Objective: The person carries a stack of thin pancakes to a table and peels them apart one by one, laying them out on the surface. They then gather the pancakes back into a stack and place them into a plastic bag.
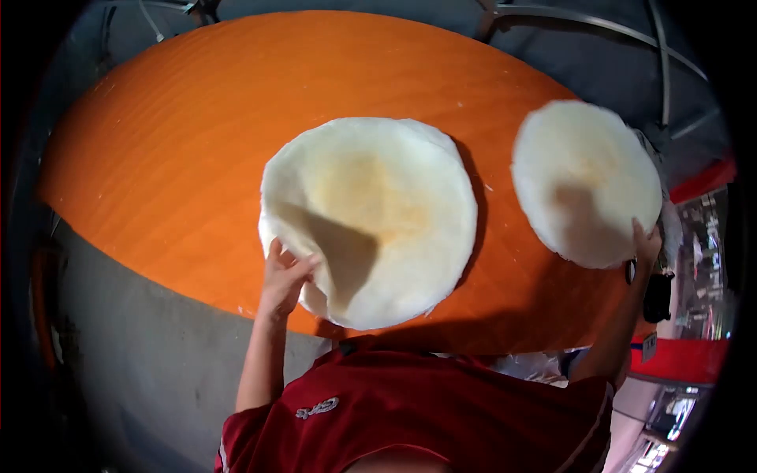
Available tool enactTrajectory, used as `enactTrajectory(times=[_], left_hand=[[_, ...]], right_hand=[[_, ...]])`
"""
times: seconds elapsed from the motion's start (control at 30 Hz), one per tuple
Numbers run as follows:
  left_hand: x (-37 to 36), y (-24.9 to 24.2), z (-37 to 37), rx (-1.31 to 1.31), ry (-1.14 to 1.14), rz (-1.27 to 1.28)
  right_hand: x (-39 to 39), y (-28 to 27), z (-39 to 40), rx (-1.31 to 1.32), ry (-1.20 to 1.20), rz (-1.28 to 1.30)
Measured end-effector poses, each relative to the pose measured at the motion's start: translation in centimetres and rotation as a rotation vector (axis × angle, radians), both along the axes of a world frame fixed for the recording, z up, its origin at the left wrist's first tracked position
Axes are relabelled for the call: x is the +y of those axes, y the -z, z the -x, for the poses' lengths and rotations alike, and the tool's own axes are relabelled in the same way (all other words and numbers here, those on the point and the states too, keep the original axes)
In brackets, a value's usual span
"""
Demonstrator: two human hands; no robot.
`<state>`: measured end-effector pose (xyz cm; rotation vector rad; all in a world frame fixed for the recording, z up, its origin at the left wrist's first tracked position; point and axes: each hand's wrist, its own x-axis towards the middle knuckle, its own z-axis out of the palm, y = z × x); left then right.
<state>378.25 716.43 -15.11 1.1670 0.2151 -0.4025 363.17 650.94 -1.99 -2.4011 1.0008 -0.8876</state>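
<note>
A large round white sheet with a yellowish middle and slightly ragged edges lies on the orange table. Its exact material cannot be made out. Along its lower left the edge curls up and inward, where my left hand grips it between thumb and fingers. Off to the right, a second round white sheet of similar look is held at its lower right rim by my right hand. This second one looks tilted and slightly blurred. The fingers behind it are hidden.
The orange table has a curved far edge and small white scraps on it. Metal tubes and dark fabric stand beyond. Grey floor shows at the lower left. A red band and clutter are at the right.
</note>
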Motion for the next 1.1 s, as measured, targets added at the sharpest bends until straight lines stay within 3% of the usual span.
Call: enactTrajectory(times=[0.03, 0.07, 0.1, 0.17, 0.23, 0.27, 0.3, 0.37, 0.47, 0.57, 0.6, 0.7, 0.8, 1.0, 1.1], left_hand=[[-0.6, -0.6, -0.4, -0.021, 0.029, -0.110], [-1.2, -1.2, -0.6, -0.020, 0.037, -0.194], [-1.8, -1.8, -0.8, -0.023, 0.050, -0.275], [-2.6, -2.3, -0.8, -0.111, 0.056, -0.297], [-2.8, -3.0, -1.1, -0.136, 0.103, -0.326], [-2.9, -3.0, -1.1, -0.160, 0.106, -0.329], [-2.8, -3.0, -1.0, -0.171, 0.126, -0.333], [-2.4, -3.0, -1.2, -0.193, 0.167, -0.341], [-2.0, -3.2, -1.3, -0.182, 0.171, -0.249], [-1.7, -3.1, -1.4, -0.176, 0.191, -0.194], [-1.6, -3.1, -1.5, -0.174, 0.197, -0.189], [-1.3, -2.7, -1.5, -0.185, 0.217, -0.189], [-0.9, -2.5, -1.5, -0.231, 0.258, -0.159], [0.0, -3.2, -2.9, -0.146, 0.306, -0.065], [0.2, -2.7, -3.6, -0.114, 0.324, -0.114]], right_hand=[[2.4, 0.8, -1.0, 0.159, 0.165, 0.128], [5.6, 1.4, -2.9, 0.199, 0.183, 0.171], [10.3, 2.1, -5.5, 0.116, -0.022, 0.054], [21.2, 3.7, -10.4, 0.046, -0.471, -0.404], [30.9, 6.8, -15.2, 0.200, -0.965, -0.873], [36.0, 6.9, -16.5, 0.274, -0.991, -1.227], [40.0, 8.1, -17.1, 0.258, -1.219, -1.212], [44.6, 8.1, -18.6, 0.310, -1.352, -0.894], [46.0, 8.2, -19.5, 0.433, -1.224, -0.746], [45.3, 9.4, -19.8, 0.411, -1.288, -1.022], [45.3, 9.2, -19.9, 0.406, -1.288, -1.218], [45.5, 10.8, -19.8, 0.334, -1.267, -1.239], [45.8, 10.2, -19.8, 0.352, -1.220, -1.454], [47.0, 10.1, -19.6, 0.173, -1.232, -1.157], [47.4, 9.5, -19.6, 0.154, -1.213, -1.192]])
